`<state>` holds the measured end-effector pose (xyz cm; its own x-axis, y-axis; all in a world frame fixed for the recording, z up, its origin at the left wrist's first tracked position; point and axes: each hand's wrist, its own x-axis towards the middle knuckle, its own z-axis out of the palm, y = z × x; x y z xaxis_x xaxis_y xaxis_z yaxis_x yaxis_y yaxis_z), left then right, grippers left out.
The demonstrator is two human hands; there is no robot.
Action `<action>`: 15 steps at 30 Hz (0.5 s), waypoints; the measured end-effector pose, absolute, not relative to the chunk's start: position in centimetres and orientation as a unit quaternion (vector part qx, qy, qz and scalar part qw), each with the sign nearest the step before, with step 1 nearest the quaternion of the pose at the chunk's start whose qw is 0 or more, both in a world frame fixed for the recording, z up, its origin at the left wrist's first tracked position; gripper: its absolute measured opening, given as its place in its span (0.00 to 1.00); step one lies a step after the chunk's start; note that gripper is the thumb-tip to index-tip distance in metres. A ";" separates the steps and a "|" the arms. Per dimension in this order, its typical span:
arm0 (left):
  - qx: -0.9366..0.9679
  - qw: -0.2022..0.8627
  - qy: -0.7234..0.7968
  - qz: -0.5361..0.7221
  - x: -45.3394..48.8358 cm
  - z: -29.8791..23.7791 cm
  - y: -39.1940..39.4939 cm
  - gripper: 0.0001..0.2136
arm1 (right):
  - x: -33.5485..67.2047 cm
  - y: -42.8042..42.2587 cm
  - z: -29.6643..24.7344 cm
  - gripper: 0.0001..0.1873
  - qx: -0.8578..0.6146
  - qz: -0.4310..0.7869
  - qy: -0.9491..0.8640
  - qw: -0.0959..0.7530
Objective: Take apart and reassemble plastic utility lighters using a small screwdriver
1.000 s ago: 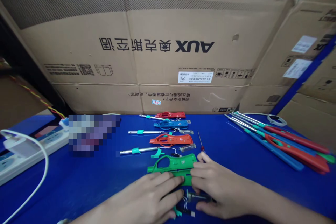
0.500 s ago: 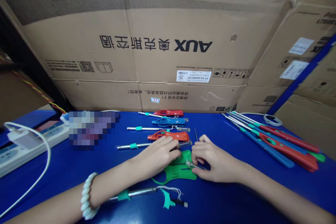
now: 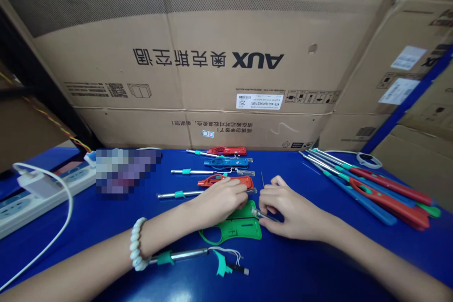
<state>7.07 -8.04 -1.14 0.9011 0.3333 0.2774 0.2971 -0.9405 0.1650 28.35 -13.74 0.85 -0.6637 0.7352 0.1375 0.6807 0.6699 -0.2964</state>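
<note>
Bare tabletop (image 3: 307,184) is offering passage between the right hand (image 3: 288,212) and the long lighters (image 3: 392,203); cardboard (image 3: 212,28) is walling off the far side; a power strip (image 3: 80,180) is obstructing the left, a metal tube (image 3: 191,254) the front.

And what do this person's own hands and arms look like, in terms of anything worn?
The left hand is ungloved, and a bracelet of pale, round beads circles that wrist. The right hand is ungloved too, with nothing visible on its wrist. No sleeve shows on either arm.
</note>
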 end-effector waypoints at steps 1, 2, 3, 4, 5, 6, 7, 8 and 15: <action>0.967 0.084 0.175 0.163 6.9 -0.9 -8.4 0.06 | 28.3 -13.7 0.9 0.10 -0.396 0.108 -0.902 0.131; 0.960 0.110 0.190 0.176 6.7 -0.6 -8.8 0.05 | 28.3 -13.7 0.9 0.10 -0.404 0.105 -0.898 0.140; 0.951 0.135 0.205 0.189 6.5 -0.3 -9.2 0.05 | 28.3 -13.7 0.8 0.10 -0.413 0.104 -0.892 0.152; 0.941 0.156 0.221 0.203 6.3 -0.1 -9.7 0.06 | 28.2 -13.7 0.7 0.09 -0.423 0.106 -0.885 0.163; 0.929 0.178 0.240 0.218 6.1 0.0 -10.3 0.06 | 28.1 -13.6 0.5 0.09 -0.429 0.112 -0.879 0.174; 0.914 0.205 0.260 0.234 6.0 0.1 -10.8 0.06 | 28.0 -13.6 0.2 0.09 -0.431 0.122 -0.875 0.184; 0.892 0.249 0.281 0.251 5.8 0.2 -11.3 0.06 | 27.9 -13.6 -0.1 0.08 -0.431 0.133 -0.871 0.196; 0.863 0.305 0.300 0.267 5.8 0.1 -11.7 0.05 | 27.8 -13.7 -0.5 0.08 -0.429 0.144 -0.867 0.208; 0.730 0.491 0.345 0.329 5.6 -1.2 -12.3 0.06 | 26.5 -14.5 -3.3 0.05 -0.386 0.133 -0.852 0.329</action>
<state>5.62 -12.29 -1.18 0.5460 0.8259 0.1408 0.1810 -0.2804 0.9427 26.48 -14.51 -3.29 -0.4858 0.7444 0.4582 0.5692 0.6672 -0.4805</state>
